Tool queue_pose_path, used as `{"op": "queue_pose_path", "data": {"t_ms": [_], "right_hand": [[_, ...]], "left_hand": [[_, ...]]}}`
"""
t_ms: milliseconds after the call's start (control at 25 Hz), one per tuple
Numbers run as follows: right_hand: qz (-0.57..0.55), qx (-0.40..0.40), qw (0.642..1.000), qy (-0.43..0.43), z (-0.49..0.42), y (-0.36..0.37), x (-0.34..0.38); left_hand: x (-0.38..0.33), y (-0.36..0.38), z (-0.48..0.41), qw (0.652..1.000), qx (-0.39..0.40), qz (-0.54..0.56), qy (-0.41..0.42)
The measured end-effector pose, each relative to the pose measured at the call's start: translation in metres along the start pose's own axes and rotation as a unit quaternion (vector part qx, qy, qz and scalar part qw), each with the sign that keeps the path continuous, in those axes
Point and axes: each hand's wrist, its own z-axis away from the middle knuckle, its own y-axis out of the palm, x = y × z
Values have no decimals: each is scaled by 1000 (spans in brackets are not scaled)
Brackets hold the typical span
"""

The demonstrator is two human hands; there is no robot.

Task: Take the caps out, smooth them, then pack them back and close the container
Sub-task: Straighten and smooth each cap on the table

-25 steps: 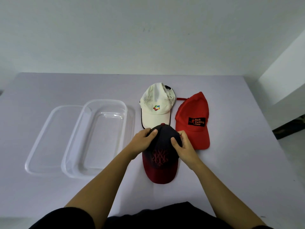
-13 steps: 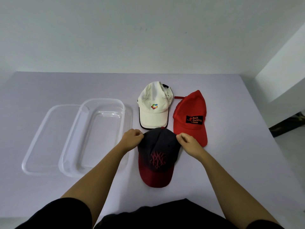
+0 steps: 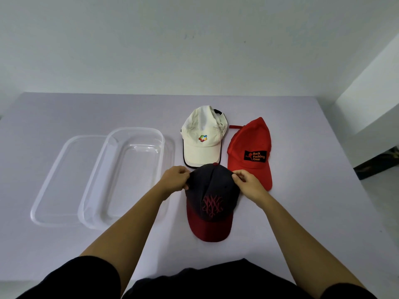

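Curled fingers of the left hand [image 3: 175,179] and the right hand [image 3: 248,182] pinch opposite sides of the dark cap [image 3: 212,197], which lies on the table [image 3: 313,212] between them, its brim toward the person. Beyond lie the white cap [image 3: 203,139] and red cap [image 3: 251,149]; the clear container [image 3: 125,178] sits open to the left.

A pale lilac desk [image 3: 313,212] fills the middle of the frame. At left centre lie a clear container [image 3: 138,128] (open side up) and, against its left side, a clear lid [image 3: 71,180]. Right of centre lie a white cap [image 3: 201,143], a red cap [image 3: 250,152] just beside it, and below them a dark cap [image 3: 212,201], red-brimmed, its crown reaching the white brim.
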Motion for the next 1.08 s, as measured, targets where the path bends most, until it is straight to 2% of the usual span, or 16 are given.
{"op": "queue_pose_path", "data": {"t_ms": [80, 160, 280, 360, 560, 760, 920, 1080], "right_hand": [[-28, 39, 999, 7, 0, 0, 6], [-20, 51, 998, 8, -2, -3, 5], [124, 16, 992, -11, -4, -9, 2], [173, 16, 984, -26, -4, -9, 1], [152, 42, 987, -33, -1, -3, 6], [-33, 52, 998, -3, 4, 7, 10], [42, 4, 998, -44, -1, 7, 5], [83, 2, 995, -49, -3, 7, 3]], "left_hand": [[0, 1, 1, 999, 25, 37, -5], [2, -1, -1, 999, 30, 17, -5], [3, -6, -2, 1000, 17, 4, -21], [1, -7, -1, 999, 26, 16, -33], [-2, -5, 1, 999, 14, 28, -25], [-5, -2, 9, 999, 17, 43, -5], [-5, -4, 6, 999, -31, -26, 28], [-6, -1, 4, 999, -33, -24, 18]]}}
